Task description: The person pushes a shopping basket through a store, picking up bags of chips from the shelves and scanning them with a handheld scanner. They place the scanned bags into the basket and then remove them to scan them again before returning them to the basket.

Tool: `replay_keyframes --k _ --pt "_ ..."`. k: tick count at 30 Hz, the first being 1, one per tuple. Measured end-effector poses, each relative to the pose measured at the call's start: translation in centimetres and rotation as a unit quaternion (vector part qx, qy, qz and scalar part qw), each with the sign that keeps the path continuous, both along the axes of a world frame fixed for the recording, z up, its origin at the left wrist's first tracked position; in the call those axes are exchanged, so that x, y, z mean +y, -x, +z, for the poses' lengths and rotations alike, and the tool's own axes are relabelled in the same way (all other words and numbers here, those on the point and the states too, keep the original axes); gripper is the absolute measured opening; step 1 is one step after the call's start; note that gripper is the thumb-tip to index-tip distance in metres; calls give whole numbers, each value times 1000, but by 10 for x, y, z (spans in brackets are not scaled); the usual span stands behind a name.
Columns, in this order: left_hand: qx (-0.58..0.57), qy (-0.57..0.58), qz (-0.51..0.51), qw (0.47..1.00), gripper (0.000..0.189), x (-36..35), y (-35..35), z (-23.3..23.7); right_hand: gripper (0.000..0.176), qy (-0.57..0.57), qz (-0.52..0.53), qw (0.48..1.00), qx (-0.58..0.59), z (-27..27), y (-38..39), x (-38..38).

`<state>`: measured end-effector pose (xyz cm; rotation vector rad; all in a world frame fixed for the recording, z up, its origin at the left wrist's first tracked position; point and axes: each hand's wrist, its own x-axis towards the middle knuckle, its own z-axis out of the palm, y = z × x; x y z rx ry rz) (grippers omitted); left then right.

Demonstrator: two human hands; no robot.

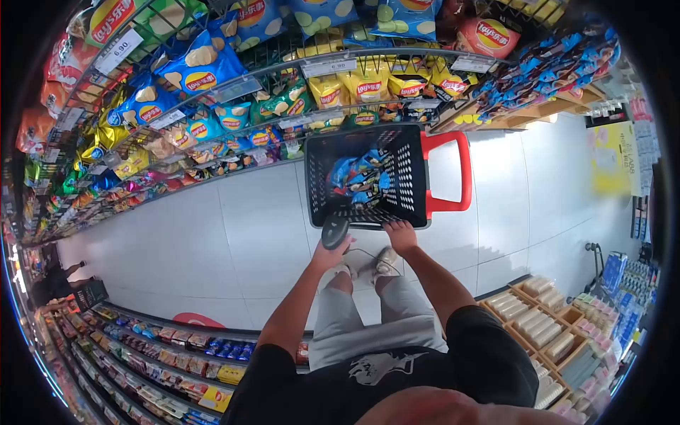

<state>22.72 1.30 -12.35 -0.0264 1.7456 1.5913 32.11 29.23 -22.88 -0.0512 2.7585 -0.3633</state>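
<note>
A black shopping basket (320, 177) with a red handle (465, 172) on its right side stands in front of the person's legs. Blue snack packets (360, 177) lie inside it. My left hand (331, 253) is closed round a dark oval device (335, 232) with a thin cable, just outside the basket's near left corner. On the basket's near rim rests my right hand (401, 236), its fingers curled over the edge.
Racks of chip bags (368, 86) with price tags run along the far side. Snack shelves (177, 354) stand behind at the left, a wooden compartment display (538, 319) at the right. Another person (53, 283) is at the far left.
</note>
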Motion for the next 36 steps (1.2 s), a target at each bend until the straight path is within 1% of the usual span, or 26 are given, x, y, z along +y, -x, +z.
replay_keyframes --k 1,2,4,5,6,8,10,13,14,16,17,18,19,21,24,25,27,28,29,31,32,34,35,36 --pt "37 1 -19 999 21 3 10 -23 36 -7 8 1000 -13 0 10 6" --pt "18 -24 9 1000 18 10 14 -25 35 -15 17 999 -29 -1 13 14" --pt "81 -30 -2 996 18 14 16 -37 33 -42 37 997 -55 -3 12 24" --pt "115 -34 -7 993 18 15 20 -45 33 -27 49 998 -29 -7 12 31" --pt "102 -28 -20 994 21 14 21 -52 32 -27 57 997 -50 -3 19 35" --pt "106 20 -61 992 22 9 25 -70 32 -10 69 994 -87 7 18 47" --pt "114 75 -109 985 24 10 26 -80 34 24 77 991 -108 9 28 59" --pt "156 34 -118 980 17 14 27 -109 46 85 70 981 -162 2 44 67" --pt "146 -2 -86 986 15 21 26 -121 55 111 94 973 -177 9 57 69" --pt "122 -64 -22 990 10 20 8 -143 58 213 -6 942 -257 18 97 56" --pt "122 -60 -12 991 9 16 -1 -149 60 262 -55 917 -297 14 109 52" --pt "126 -60 -1 990 7 16 -5 -151 62 294 -42 939 -171 -34 116 53" --pt "134 -64 11 989 5 19 -6 -156 59 277 -76 948 -134 -59 134 46" --pt "146 -105 33 983 6 14 -13 -178 61 182 -108 974 -80 -104 165 38" --pt "160 -131 47 977 3 11 -17 -187 72 93 -137 983 -78 -137 188 23" --pt "168 -143 54 974 3 10 -16 -190 77 79 -117 985 -96 -145 195 20" --pt "208 -133 21 969 3 9 -14 -199 85 49 -76 986 -139 -154 199 16" --pt "219 -136 10 966 3 10 -12 -203 90 -14 -48 989 -138 -157 198 12" --pt "229 -139 -2 963 4 11 -11 -206 88 -9 -21 987 -158 -164 196 12" --pt "191 -169 5 967 4 15 -10 -207 84 -2 31 981 -194 -185 199 17" --pt "173 -184 10 968 4 18 -8 -205 82 -21 94 969 -228 -183 201 19" --pt "182 -192 -18 964 4 20 3 -203 76 -60 216 928 -296 -180 200 24" --pt "185 -195 -34 963 5 18 5 -203 76 -72 221 929 -289 -197 201 24" --pt "181 -205 -35 961 5 18 8 -206 75 -88 226 930 -278 -229 212 27"
